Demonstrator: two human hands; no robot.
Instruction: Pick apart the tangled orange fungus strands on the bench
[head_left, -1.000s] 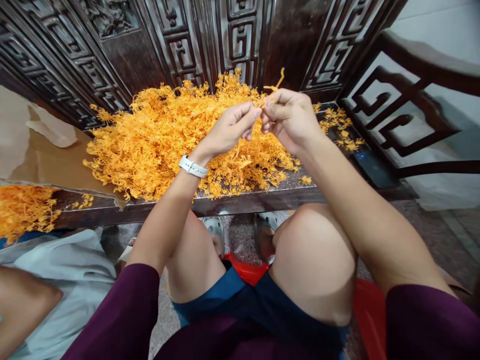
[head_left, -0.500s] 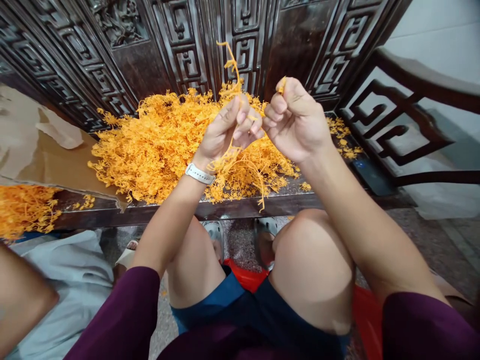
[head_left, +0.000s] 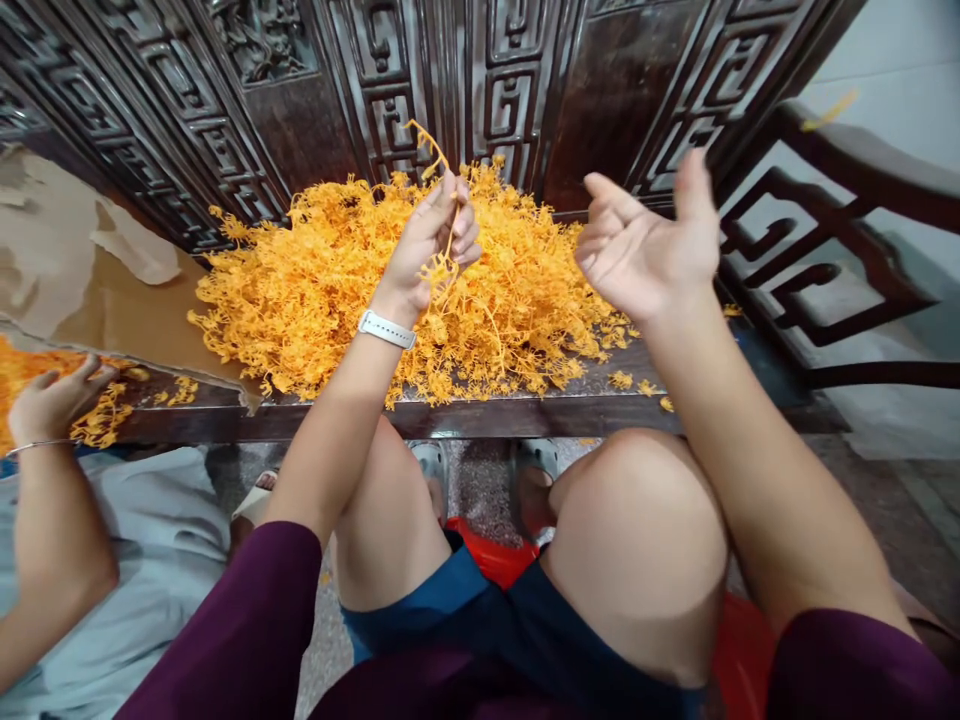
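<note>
Between the thumb and fingers of my left hand (head_left: pixel 439 235) is a thin branched orange strand (head_left: pixel 429 145), its upper end sticking up and a frilly part hanging by the palm. My right hand (head_left: pixel 649 240) is open, palm up, thumb apart from the fingers, with nothing in it. A small blurred orange bit (head_left: pixel 830 110) is in the air to the right of it. Behind and below both hands lies a big heap of similar orange branched pieces (head_left: pixel 315 300) on a dark wooden bench (head_left: pixel 360 420).
Torn cardboard (head_left: pixel 142 320) stands left of the heap. Beyond it, another person's hand (head_left: pixel 56 400) is at more orange pieces. A carved wooden back (head_left: pixel 292 130) rises behind, and an openwork armrest (head_left: pixel 832 260) stands on the right. Loose bits (head_left: pixel 621 380) lie near the front edge.
My right hand has moved right and opened, and the orange bit it pinched is now in the air. My left hand shifted slightly left and down. Another person's hand has appeared at left.
</note>
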